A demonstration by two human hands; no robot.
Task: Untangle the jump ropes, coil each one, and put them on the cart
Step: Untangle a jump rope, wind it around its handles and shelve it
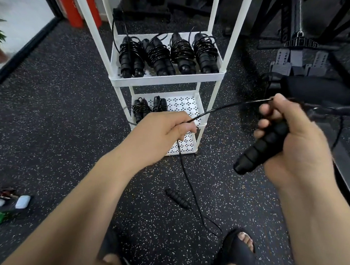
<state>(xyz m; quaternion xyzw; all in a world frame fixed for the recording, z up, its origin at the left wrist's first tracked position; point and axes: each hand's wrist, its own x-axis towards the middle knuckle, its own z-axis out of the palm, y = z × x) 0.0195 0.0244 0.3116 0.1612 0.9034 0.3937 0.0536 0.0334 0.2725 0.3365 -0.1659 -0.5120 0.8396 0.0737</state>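
Right hand point(289, 136) grips handle point(262, 147); left hand point(162, 129) pinches cord point(223, 107).

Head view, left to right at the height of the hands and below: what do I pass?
White case on the floor → left hand holding the rope → black handle gripped in the right hand.

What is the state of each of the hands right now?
Left hand: closed, pinching the black cord.
Right hand: closed around the black handle.
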